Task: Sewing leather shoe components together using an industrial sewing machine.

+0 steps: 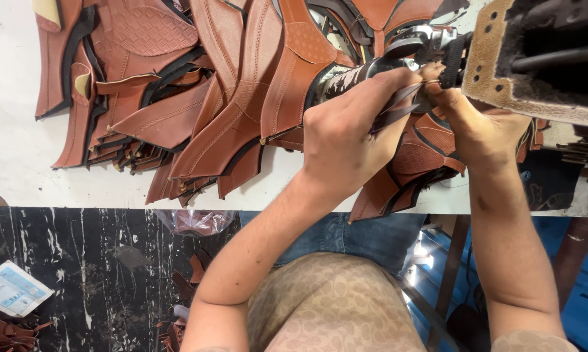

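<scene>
Your left hand (pixel 346 140) and right hand (pixel 480 127) both pinch closed on the leather piece (pixel 398 107), steadying it beside the machine (pixel 542 58).

Leather scraps (pixel 189 267) and a light-blue packet (pixel 13 289) on the speckled black floor (pixel 98 261).

Leather pieces (pixel 196 98) lie overlapped on the table (pixel 20 143), left of both hands; the machine (pixel 542 58) stands right, perhaps touching them.
</scene>
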